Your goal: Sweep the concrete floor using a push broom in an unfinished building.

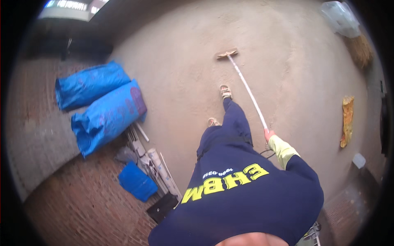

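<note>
Covering most of the view from eleven o'clock round to four, reckoned from its centre, one dusty tan floor (176, 53), marked by faint pale streaks near one o'clock. Brick paving (78, 209), reddish, at eight. Blue sacks (108, 115), two, bulky, lying side by side between nine and ten. Long-handled floor tool (245, 85), white pole, wide flat head resting on the floor between twelve and one, pole slanting down toward three. Pipes and strips (164, 166), one loose bundle, between seven and eight. Blue sheet (137, 181), folded, just beside the bundle. Straw bundle (360, 51) at two, clear plastic bag (340, 19) against its upper end. Yellow sack (347, 121), flattened, at three. Right hand (269, 135), just past three, fingers wrapped round the pole's near end; left hand out of view, grip cannot be told. Progress, by judgement: floor work appears under way, not finished; streaks remain to be worked over, no gathered heap is discernible, and the finished share cannot be told.
</note>
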`<action>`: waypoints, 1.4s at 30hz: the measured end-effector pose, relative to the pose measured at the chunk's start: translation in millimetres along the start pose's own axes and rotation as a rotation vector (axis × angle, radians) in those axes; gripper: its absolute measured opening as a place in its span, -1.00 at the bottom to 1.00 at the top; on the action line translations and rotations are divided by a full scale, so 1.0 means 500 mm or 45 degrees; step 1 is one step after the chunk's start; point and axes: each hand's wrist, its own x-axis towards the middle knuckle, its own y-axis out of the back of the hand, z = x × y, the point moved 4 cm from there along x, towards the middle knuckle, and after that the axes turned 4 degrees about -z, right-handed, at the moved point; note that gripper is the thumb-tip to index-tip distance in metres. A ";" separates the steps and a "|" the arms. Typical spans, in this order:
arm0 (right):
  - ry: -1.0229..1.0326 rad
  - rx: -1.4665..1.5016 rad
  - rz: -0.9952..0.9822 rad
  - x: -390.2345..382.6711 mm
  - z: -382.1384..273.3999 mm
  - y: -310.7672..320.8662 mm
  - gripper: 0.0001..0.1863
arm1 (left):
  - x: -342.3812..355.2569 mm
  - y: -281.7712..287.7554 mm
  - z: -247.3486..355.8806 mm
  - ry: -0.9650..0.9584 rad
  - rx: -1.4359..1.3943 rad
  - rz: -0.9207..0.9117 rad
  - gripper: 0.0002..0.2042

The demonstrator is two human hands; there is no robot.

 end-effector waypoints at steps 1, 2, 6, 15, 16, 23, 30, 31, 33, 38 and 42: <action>0.012 0.011 -0.006 0.014 -0.027 -0.002 -0.39 | 0.018 -0.011 0.061 -0.076 0.093 0.017 -0.76; 0.047 0.065 -0.035 0.002 -0.047 -0.010 -0.39 | 0.019 -0.026 0.105 -0.137 0.188 0.021 -0.76; -0.018 0.182 -0.096 -0.037 -0.058 -0.025 -0.38 | 0.038 -0.016 0.356 -0.048 0.049 -0.047 -0.80; -0.100 0.379 -0.075 -0.045 -0.173 -0.054 -0.38 | 0.134 0.052 0.488 -0.510 0.328 -0.039 -0.82; -0.156 0.678 -0.285 -0.034 -0.185 -0.070 -0.41 | 0.141 0.055 0.491 -0.211 0.193 -0.137 -0.82; -0.213 1.302 -0.273 0.225 -0.428 0.015 -0.42 | 0.155 0.076 0.516 0.039 -0.040 -0.164 -0.81; 0.042 1.127 -0.074 0.367 -0.813 0.268 -0.49 | 0.089 0.170 0.483 0.148 -0.285 0.249 -0.79; 0.023 1.039 0.068 0.434 -0.721 0.270 -0.48 | 0.098 0.129 0.515 0.174 -0.313 0.164 -0.79; 0.092 0.697 0.023 0.413 -0.694 0.225 -0.44 | 0.079 0.132 0.493 0.242 -0.352 0.196 -0.80; 0.119 0.551 -0.058 0.159 -0.419 0.132 -0.54 | 0.130 0.042 0.631 0.049 -0.317 0.218 -0.86; 0.008 0.465 -0.139 -0.054 -0.321 0.150 -0.57 | 0.311 -0.244 0.961 -0.048 -0.212 -0.405 -0.69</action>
